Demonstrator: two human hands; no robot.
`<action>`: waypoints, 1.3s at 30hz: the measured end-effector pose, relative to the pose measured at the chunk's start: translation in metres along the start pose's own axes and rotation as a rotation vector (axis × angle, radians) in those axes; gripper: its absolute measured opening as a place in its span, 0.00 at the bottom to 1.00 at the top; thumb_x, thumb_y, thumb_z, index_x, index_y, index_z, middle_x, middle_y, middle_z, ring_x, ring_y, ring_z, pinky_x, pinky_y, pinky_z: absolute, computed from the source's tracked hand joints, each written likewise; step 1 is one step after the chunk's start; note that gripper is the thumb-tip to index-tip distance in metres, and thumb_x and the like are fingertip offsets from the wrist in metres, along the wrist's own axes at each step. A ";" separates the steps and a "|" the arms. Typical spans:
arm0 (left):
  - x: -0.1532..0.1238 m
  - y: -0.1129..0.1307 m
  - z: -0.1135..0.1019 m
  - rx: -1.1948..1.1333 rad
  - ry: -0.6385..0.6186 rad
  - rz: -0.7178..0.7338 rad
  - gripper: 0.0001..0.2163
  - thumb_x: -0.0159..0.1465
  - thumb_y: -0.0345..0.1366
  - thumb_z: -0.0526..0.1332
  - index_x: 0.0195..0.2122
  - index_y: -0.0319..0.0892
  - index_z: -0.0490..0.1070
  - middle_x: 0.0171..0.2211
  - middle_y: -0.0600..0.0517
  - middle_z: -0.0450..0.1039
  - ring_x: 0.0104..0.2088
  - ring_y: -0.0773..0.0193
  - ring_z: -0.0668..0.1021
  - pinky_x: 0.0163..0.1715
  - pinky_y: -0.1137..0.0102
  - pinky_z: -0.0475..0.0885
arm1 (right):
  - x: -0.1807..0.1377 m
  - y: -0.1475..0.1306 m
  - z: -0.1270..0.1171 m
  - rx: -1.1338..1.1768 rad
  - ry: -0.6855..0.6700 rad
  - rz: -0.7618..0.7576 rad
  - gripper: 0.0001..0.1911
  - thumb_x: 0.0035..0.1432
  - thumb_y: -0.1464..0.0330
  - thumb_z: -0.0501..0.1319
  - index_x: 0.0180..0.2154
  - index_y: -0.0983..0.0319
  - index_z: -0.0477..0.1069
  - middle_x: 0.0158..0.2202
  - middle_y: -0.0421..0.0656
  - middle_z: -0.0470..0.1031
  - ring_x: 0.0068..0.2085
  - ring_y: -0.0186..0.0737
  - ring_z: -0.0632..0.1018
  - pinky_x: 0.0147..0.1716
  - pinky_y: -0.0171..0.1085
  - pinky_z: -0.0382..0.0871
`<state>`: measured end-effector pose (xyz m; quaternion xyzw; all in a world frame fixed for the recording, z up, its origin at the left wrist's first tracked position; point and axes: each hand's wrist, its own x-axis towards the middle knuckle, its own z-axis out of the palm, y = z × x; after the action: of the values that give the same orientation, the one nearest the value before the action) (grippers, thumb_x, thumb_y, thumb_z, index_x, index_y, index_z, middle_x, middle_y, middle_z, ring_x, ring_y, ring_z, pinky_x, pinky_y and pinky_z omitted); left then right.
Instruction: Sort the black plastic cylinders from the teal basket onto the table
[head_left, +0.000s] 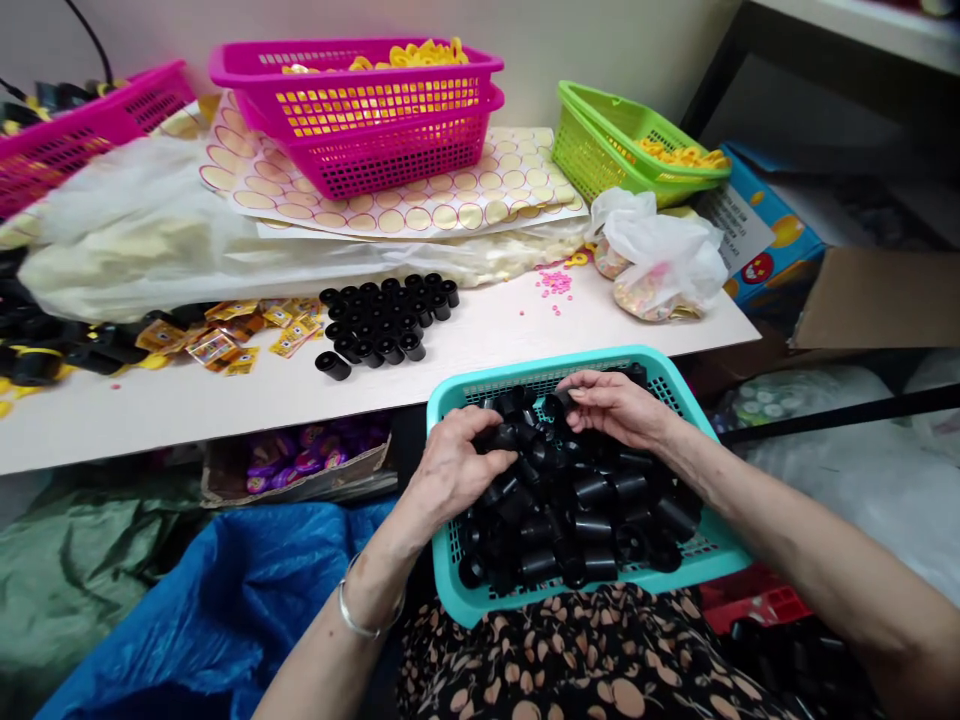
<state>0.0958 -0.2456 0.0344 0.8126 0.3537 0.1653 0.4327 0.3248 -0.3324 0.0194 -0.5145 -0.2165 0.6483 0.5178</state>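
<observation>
A teal basket (457, 585) rests on my lap, filled with several small black plastic cylinders (592, 510). My left hand (450, 465) reaches into the basket's left side, fingers curled round a few of the cylinders. My right hand (615, 405) is at the basket's far side, fingers pinched on a black cylinder. A silver bangle (364, 620) sits on my left wrist. On the white table (225, 400) in front, a cluster of upright black cylinders (386, 315) stands in rows, with one lying apart at its left.
Stacked pink baskets (367, 110) with yellow rings sit on sticker sheets at the back. A green basket (630, 150) is at back right, a white plastic bag (660, 255) beside it. Yellow packets (225, 340) lie left. Pink beads (555, 285) are scattered. Blue sheeting (247, 600) lies below.
</observation>
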 end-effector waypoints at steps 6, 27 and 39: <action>0.010 0.001 0.024 -0.219 -0.114 -0.075 0.09 0.53 0.33 0.62 0.36 0.41 0.73 0.27 0.56 0.70 0.27 0.68 0.70 0.27 0.73 0.62 | -0.003 0.005 0.018 -0.064 -0.051 -0.080 0.15 0.47 0.69 0.67 0.38 0.65 0.69 0.29 0.40 0.73 0.26 0.32 0.76 0.26 0.31 0.71; 0.016 -0.001 -0.004 -0.254 -0.385 -0.078 0.11 0.56 0.37 0.61 0.37 0.40 0.77 0.26 0.55 0.68 0.27 0.68 0.66 0.28 0.73 0.59 | -0.004 0.006 0.027 -0.298 -0.166 -0.193 0.16 0.50 0.68 0.66 0.41 0.63 0.67 0.32 0.40 0.73 0.31 0.33 0.77 0.34 0.35 0.71; 0.017 -0.006 0.010 -0.678 -0.248 -0.252 0.19 0.51 0.40 0.67 0.42 0.36 0.73 0.24 0.54 0.68 0.23 0.70 0.69 0.24 0.74 0.64 | -0.005 0.020 0.036 -0.286 -0.078 -0.213 0.18 0.45 0.68 0.69 0.40 0.61 0.69 0.33 0.39 0.75 0.34 0.35 0.76 0.35 0.35 0.71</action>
<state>0.1110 -0.2366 0.0232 0.5875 0.3208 0.1187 0.7334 0.2834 -0.3348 0.0189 -0.5315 -0.3798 0.5719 0.4962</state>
